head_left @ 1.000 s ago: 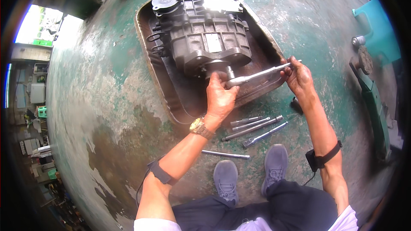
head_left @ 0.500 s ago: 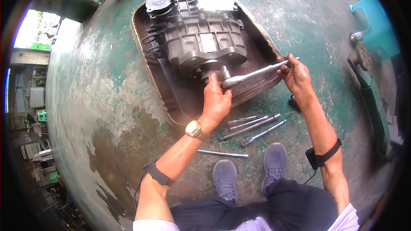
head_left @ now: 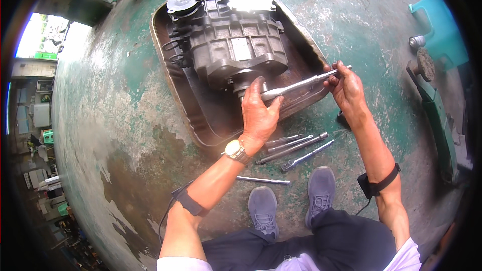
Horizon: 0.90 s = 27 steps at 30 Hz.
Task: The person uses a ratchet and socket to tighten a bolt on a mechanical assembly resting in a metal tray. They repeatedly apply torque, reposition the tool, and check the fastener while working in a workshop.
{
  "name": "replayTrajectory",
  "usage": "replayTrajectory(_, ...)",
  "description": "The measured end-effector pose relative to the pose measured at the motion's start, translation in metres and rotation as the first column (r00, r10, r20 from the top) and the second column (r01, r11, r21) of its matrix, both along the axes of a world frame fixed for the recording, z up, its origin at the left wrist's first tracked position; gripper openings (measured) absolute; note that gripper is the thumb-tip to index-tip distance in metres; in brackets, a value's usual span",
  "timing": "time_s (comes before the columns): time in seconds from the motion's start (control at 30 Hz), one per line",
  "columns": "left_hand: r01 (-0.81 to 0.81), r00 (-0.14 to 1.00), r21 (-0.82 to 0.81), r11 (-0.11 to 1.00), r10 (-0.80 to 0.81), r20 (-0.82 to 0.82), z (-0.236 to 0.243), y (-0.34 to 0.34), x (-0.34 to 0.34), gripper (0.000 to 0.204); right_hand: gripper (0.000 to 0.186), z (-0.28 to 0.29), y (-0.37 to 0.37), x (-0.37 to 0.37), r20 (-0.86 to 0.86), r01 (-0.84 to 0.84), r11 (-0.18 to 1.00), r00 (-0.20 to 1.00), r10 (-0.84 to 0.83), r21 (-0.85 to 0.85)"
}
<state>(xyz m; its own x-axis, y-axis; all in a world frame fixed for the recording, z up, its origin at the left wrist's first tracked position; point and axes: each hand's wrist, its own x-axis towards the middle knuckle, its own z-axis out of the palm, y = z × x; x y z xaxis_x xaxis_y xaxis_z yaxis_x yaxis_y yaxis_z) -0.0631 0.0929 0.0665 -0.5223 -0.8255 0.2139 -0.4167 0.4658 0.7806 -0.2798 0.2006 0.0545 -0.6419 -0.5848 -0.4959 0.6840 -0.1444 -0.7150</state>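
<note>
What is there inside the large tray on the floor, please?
Inside the tray sits a grey ribbed metal housing. Its near end is partly hidden by the left hand, and the tray's bottom beneath the housing cannot be seen.

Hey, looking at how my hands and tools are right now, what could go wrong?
If the long silver wrench slips, your left hand, at its head, might knock against the grey metal housing. Your right hand holds the handle's far end, so a sudden slip could swing it into the tray. The steel bar lies loose near your left shoe, so it could roll underfoot.
</note>
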Motion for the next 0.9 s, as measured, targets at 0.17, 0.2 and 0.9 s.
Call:
replayTrajectory(0.17,-0.01,1.0,0.098,0.995,0.011,-0.011,0.004,-0.001,-0.001,0.056,0.018,0.003,-0.002,0.0,-0.009,0.0,1.0,1.0,0.0,-0.014)
replayTrajectory(0.2,-0.019,1.0,0.106,0.994,0.018,0.007,0.005,-0.001,-0.002,0.055,0.018,0.004,-0.002,0.0,-0.011,0.006,1.0,1.0,-0.006,-0.012)
replayTrajectory(0.9,-0.082,0.996,0.197,0.977,0.088,-0.021,0.016,0.002,-0.004,0.048,0.015,0.021,-0.005,0.009,-0.123,0.017,1.0,0.992,-0.019,-0.024)
